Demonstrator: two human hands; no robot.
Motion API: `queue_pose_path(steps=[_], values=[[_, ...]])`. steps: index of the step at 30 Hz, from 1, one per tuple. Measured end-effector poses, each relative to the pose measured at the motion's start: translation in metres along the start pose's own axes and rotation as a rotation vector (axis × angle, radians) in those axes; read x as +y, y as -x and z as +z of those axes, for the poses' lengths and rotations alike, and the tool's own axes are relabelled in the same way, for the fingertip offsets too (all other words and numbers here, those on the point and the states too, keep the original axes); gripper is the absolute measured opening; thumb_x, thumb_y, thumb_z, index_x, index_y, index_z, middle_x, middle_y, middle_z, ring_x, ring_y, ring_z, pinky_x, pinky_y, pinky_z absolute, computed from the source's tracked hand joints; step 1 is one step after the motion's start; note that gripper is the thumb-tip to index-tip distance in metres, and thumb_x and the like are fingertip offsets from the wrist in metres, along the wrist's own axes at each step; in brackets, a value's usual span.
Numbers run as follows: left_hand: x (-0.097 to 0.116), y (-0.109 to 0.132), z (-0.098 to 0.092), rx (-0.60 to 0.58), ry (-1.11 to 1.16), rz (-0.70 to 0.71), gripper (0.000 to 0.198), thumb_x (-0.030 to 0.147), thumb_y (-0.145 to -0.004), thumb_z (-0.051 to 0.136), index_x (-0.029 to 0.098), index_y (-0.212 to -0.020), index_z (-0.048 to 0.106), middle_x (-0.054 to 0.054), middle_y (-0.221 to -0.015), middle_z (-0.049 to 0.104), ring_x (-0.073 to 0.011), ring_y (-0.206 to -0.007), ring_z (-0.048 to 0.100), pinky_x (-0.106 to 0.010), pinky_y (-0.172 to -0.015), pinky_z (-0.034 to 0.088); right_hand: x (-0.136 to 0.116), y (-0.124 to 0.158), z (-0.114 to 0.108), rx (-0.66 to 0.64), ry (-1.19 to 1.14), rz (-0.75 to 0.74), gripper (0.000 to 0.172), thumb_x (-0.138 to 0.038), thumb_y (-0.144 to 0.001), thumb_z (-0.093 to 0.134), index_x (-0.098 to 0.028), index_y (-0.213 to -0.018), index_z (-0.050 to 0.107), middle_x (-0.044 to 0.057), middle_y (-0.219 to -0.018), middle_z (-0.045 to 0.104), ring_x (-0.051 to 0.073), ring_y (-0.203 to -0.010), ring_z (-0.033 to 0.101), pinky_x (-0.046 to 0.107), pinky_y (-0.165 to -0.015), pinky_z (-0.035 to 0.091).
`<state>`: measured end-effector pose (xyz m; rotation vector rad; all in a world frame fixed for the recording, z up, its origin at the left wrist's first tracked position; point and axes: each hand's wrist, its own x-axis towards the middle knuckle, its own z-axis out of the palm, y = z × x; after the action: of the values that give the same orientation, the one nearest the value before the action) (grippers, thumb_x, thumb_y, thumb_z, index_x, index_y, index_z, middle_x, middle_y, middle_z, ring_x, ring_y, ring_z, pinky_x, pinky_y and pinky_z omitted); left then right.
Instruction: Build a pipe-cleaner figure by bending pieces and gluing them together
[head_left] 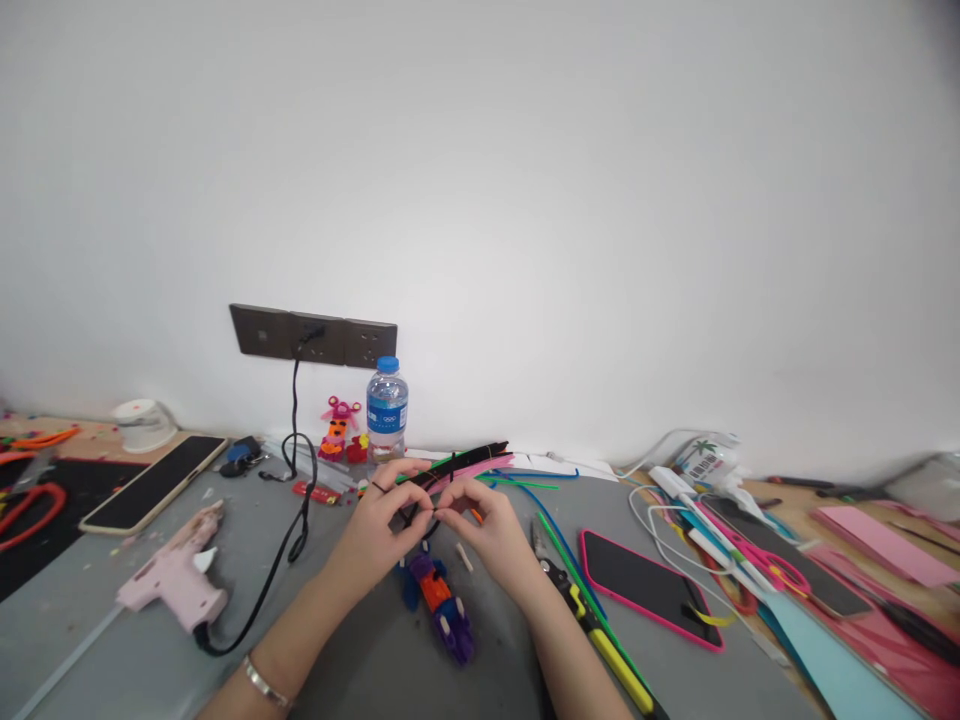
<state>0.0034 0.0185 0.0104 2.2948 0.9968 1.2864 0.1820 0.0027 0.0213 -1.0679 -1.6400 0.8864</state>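
Observation:
My left hand (390, 515) and my right hand (480, 520) meet above the grey mat, thumbs and forefingers pinched close together. Between the fingertips is something small and dark, apparently a thin black strand, too small to make out fully. Just below them on the mat lies a purple, orange and blue figure (439, 600). Behind the hands is a bundle of black and pink pipe cleaners (476, 460), with blue and green ones beside it. A short white stick (465, 557) rests near the figure.
On the left are a pink glue gun (176, 575) with a black cord, and a phone (154, 485). A water bottle (387, 415) stands by the wall. To the right lie yellow-handled pliers (600, 635), a pink-edged phone (649, 588) and pink scissors (757, 555).

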Motion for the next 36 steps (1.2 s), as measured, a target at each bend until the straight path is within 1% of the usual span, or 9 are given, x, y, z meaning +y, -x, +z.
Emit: queue_pose_path(steps=[3, 7, 12, 15, 19, 23, 27, 31, 36], values=[[0.0021, -0.0003, -0.0015, 0.024, -0.007, 0.009, 0.014, 0.009, -0.085, 0.055, 0.021, -0.08, 0.06, -0.007, -0.12, 0.058, -0.0224, -0.113, 0.056, -0.036, -0.096, 0.047, -0.0014, 0.0009, 0.0, 0.001, 0.033, -0.027, 0.005, -0.024, -0.082, 0.062, -0.02, -0.079, 0.063, 0.001, -0.076, 0.063, 0.017, -0.072, 0.057, 0.027, -0.069, 0.046], [0.005, -0.0009, -0.004, 0.036, -0.018, 0.019, 0.013, 0.011, -0.085, 0.055, 0.022, -0.081, 0.061, -0.008, -0.12, 0.059, -0.0233, -0.112, 0.057, -0.037, -0.094, 0.049, -0.0027, 0.0017, 0.001, 0.011, 0.071, -0.065, 0.006, -0.019, -0.083, 0.058, -0.02, -0.079, 0.062, 0.001, -0.077, 0.063, 0.017, -0.074, 0.057, 0.027, -0.07, 0.045], [0.0038, -0.0006, -0.0043, 0.038, -0.019, 0.049, 0.01, 0.012, -0.083, 0.06, 0.022, -0.083, 0.061, -0.007, -0.12, 0.059, -0.0239, -0.114, 0.056, -0.039, -0.097, 0.047, -0.0026, 0.002, 0.003, 0.04, 0.096, -0.095, 0.006, -0.017, -0.082, 0.058, -0.02, -0.078, 0.062, 0.001, -0.076, 0.063, 0.017, -0.074, 0.057, 0.026, -0.07, 0.044], [0.0015, 0.0001, -0.002, 0.074, -0.031, 0.05, 0.011, 0.012, -0.085, 0.058, 0.022, -0.081, 0.062, -0.007, -0.117, 0.06, -0.0223, -0.107, 0.058, -0.037, -0.092, 0.049, -0.0016, 0.002, 0.0043, 0.039, 0.1, -0.105, 0.007, -0.015, -0.082, 0.058, -0.02, -0.078, 0.061, 0.001, -0.076, 0.062, 0.017, -0.073, 0.056, 0.026, -0.069, 0.043], [0.001, 0.0003, 0.0005, 0.123, -0.016, 0.086, 0.013, 0.01, -0.086, 0.057, 0.021, -0.08, 0.061, -0.006, -0.111, 0.061, -0.0188, -0.095, 0.061, -0.033, -0.083, 0.052, -0.0015, 0.0018, 0.0053, 0.042, 0.081, -0.148, 0.008, -0.014, -0.083, 0.058, -0.02, -0.08, 0.061, 0.001, -0.077, 0.062, 0.017, -0.074, 0.057, 0.027, -0.069, 0.044], [0.002, 0.0007, 0.0011, 0.132, -0.013, 0.089, 0.014, 0.008, -0.085, 0.058, 0.021, -0.081, 0.06, -0.005, -0.11, 0.059, -0.017, -0.09, 0.062, -0.029, -0.077, 0.053, -0.0032, 0.0022, 0.0051, 0.048, 0.066, -0.189, 0.009, -0.014, -0.084, 0.059, -0.02, -0.078, 0.061, 0.001, -0.079, 0.062, 0.018, -0.075, 0.058, 0.027, -0.07, 0.045], [0.0015, 0.0012, 0.002, 0.147, -0.01, 0.089, 0.014, 0.007, -0.084, 0.059, 0.02, -0.08, 0.059, -0.004, -0.102, 0.058, -0.0153, -0.085, 0.063, -0.025, -0.071, 0.052, -0.0034, 0.0032, 0.0063, 0.047, 0.04, -0.184, 0.008, -0.015, -0.084, 0.06, -0.02, -0.078, 0.06, 0.002, -0.081, 0.063, 0.018, -0.078, 0.06, 0.029, -0.072, 0.046], [0.001, 0.0009, 0.0029, 0.148, -0.013, 0.114, 0.015, 0.006, -0.085, 0.058, 0.021, -0.081, 0.058, -0.002, -0.094, 0.06, -0.0152, -0.087, 0.063, -0.024, -0.074, 0.051, -0.0028, 0.0031, 0.008, 0.039, -0.011, -0.166, 0.008, -0.015, -0.084, 0.06, -0.02, -0.078, 0.059, 0.003, -0.082, 0.064, 0.019, -0.079, 0.061, 0.029, -0.072, 0.047], [0.0012, 0.0011, 0.0034, 0.157, -0.016, 0.106, 0.014, 0.007, -0.086, 0.058, 0.021, -0.082, 0.058, -0.001, -0.092, 0.061, -0.0137, -0.082, 0.063, -0.023, -0.073, 0.051, -0.0037, 0.0033, 0.0083, 0.039, -0.03, -0.14, 0.007, -0.016, -0.083, 0.061, -0.019, -0.077, 0.061, 0.003, -0.081, 0.067, 0.018, -0.078, 0.062, 0.028, -0.072, 0.048]])
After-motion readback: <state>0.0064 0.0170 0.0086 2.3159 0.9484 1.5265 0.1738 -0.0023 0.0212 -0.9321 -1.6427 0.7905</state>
